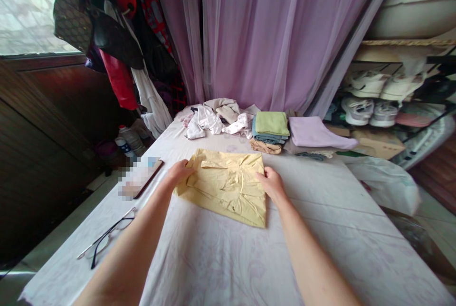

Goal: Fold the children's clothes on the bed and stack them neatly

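A yellow shirt (228, 187), partly folded, lies flat in the middle of a table covered with a white patterned cloth (221, 258). My left hand (179, 171) rests on the shirt's left edge, fingers curled round the fabric there. My right hand (271, 182) sits at the shirt's right edge, its fingers closed on the cloth. Both forearms reach in from the near side.
At the table's far end lie a heap of white and beige clothes (217, 118), a stack of folded garments with a green one on top (271, 125) and a folded lilac piece (315, 134). Glasses (107, 237) lie at the left. Lilac curtain behind; shoe rack to the right.
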Demonstrator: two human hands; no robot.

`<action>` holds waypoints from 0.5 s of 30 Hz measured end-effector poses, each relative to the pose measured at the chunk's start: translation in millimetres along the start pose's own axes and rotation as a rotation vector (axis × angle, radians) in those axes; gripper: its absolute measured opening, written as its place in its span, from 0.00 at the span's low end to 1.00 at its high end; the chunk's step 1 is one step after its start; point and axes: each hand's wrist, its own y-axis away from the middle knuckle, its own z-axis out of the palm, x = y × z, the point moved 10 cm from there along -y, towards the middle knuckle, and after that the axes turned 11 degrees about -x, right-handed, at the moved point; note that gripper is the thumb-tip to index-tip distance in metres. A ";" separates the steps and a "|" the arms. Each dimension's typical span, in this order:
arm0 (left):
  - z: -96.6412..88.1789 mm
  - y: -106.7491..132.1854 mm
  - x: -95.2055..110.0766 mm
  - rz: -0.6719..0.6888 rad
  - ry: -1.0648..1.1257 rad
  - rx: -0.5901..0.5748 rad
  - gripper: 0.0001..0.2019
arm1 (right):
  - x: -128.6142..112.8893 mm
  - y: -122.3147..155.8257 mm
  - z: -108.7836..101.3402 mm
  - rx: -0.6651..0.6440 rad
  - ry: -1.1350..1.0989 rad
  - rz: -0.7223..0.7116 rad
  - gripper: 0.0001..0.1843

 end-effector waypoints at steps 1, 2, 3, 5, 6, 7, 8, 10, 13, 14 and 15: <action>-0.4 0.7 1.6 0.003 -0.002 0.025 0.16 | -0.2 0.8 0.1 -0.001 -0.022 -0.004 0.14; -1.2 0.9 3.2 0.007 -0.005 0.049 0.17 | -0.9 2.0 -0.3 0.000 -0.048 -0.008 0.15; -3.0 0.5 5.1 0.011 -0.008 0.070 0.17 | -2.0 3.5 -1.1 0.001 -0.076 -0.011 0.15; -10.7 -2.8 10.1 0.024 -0.017 0.108 0.19 | -5.2 7.5 -3.4 0.008 -0.139 -0.018 0.16; -16.9 -5.7 13.7 0.034 -0.024 0.125 0.19 | -6.9 10.3 -4.6 0.014 -0.174 -0.021 0.17; -24.3 -9.4 18.5 0.047 -0.033 0.139 0.20 | -8.5 13.8 -5.7 0.024 -0.212 -0.021 0.18; -32.7 -13.7 24.6 0.064 -0.044 0.150 0.20 | -9.6 18.1 -5.7 0.033 -0.253 -0.018 0.18; -50.6 -23.7 41.3 0.104 -0.070 0.170 0.20 | -9.1 28.9 0.9 0.026 -0.343 0.016 0.19; -71.0 -39.5 73.9 0.168 -0.105 0.196 0.20 | -2.5 49.8 28.6 -0.064 -0.454 0.146 0.20; -74.6 -44.0 85.8 0.193 -0.115 0.212 0.21 | -1.5 57.1 38.5 -0.097 -0.469 0.183 0.19; -76.9 -47.1 98.1 0.224 -0.130 0.244 0.22 | -1.6 63.6 47.1 -0.128 -0.476 0.209 0.17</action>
